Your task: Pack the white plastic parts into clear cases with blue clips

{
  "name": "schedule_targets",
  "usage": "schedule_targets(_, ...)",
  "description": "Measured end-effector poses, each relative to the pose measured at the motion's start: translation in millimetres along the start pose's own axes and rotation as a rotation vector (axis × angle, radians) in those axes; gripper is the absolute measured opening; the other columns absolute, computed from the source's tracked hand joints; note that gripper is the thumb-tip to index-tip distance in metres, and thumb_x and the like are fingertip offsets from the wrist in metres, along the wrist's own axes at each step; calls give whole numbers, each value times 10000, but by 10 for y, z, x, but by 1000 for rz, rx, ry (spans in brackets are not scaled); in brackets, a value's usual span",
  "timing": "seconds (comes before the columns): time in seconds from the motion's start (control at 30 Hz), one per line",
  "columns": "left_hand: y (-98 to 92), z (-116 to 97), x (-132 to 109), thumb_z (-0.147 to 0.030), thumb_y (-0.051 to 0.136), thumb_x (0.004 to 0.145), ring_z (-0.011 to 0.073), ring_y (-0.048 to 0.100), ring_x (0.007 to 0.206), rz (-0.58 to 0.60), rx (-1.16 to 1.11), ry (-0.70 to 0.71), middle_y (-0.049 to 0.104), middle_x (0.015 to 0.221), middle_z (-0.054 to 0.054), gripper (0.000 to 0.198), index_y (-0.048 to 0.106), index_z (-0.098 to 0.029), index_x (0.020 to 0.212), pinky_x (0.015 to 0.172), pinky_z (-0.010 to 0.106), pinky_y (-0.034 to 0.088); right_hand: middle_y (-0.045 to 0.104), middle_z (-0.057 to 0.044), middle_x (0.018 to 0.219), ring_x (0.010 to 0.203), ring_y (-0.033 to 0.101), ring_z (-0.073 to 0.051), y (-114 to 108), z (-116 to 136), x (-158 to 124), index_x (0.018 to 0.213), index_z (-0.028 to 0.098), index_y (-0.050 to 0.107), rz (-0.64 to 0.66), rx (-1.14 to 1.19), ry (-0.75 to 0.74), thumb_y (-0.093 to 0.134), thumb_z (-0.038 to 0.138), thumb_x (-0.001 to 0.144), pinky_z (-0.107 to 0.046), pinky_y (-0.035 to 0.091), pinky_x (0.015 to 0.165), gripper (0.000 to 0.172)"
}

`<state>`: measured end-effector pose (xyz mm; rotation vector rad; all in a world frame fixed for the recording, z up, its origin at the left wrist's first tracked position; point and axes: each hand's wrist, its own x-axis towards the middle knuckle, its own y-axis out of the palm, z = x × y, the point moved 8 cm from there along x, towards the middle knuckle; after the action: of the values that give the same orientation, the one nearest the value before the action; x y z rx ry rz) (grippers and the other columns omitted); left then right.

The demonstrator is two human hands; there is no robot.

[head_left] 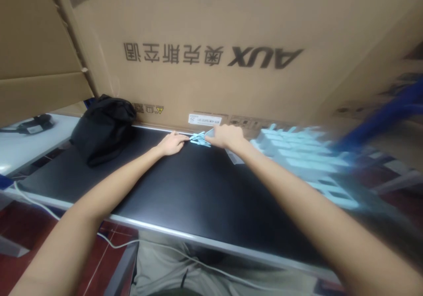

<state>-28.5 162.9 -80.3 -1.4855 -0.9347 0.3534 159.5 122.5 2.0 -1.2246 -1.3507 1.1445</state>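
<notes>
On the black tabletop near the cardboard lies a small loose pile of light blue strips (199, 140). My left hand (172, 144) rests flat at the pile's left side, its fingers stretched toward the strips and the fingertips touching the nearest one. At the right side, my right hand (225, 136) is closed around a light blue piece (210, 133), whose end shows beyond the fingers; most of it is hidden. Under my right wrist, a pale flat piece (235, 157) is partly covered. Stacked light blue slatted parts (297, 152) stand right of my right forearm, smeared by motion.
A large printed cardboard box (185, 18) walls off the back of the black table (185, 194). A black cloth bag (104, 128) sits at the left. Beyond it, a dark object (36, 124) lies on a white surface. A white cable (158, 244) hangs along the front edge.
</notes>
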Motion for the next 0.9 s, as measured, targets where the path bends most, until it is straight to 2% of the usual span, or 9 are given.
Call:
schedule_targets(0.17,9,7,2,-248,425,999,258,600,1246,12,16,-6,666,1486,23,470,679,-269,1394,1125,429,425,712,-240,1300,1200,683,-401,-156,-45,11,1400,140,634,-75,21,19,449,675,934,-467,506,963,733)
schedule_targets(0.27,12,10,4,-246,436,989,264,591,1257,10,-3,-10,669,1482,26,469,685,-274,1385,1122,434,427,724,-229,1268,1170,692,-392,-176,-70,8,1388,154,637,-109,39,36,435,682,933,-461,509,947,725)
schedule_targets(0.43,11,1,1,-255,437,992,271,601,1224,-1,-21,-3,673,1476,31,460,698,-279,1371,1113,444,428,715,-236,1301,1208,682,-381,-18,-11,5,1418,147,603,-49,12,12,424,665,959,-445,501,955,715)
schedule_targets(0.63,3,-25,-12,-256,428,1006,282,592,1233,22,22,-12,674,1472,23,460,676,-272,1392,1108,443,425,716,-221,1321,1229,681,-356,165,131,22,1372,143,633,-4,20,-29,460,592,989,-427,503,964,615)
schedule_targets(0.8,8,-1,-14,-262,444,1006,284,590,1250,4,2,-14,685,1441,36,414,667,-266,1355,1123,453,425,706,-223,1335,1267,661,-371,281,158,103,1374,162,633,14,44,-33,469,666,991,-457,500,992,654)
schedule_targets(0.9,13,42,-14,-256,487,985,284,585,1275,-36,-50,-21,688,1413,47,364,665,-264,1302,1139,467,428,699,-258,1320,1257,664,-388,319,125,121,1420,129,572,10,76,-6,437,668,1012,-486,507,994,689)
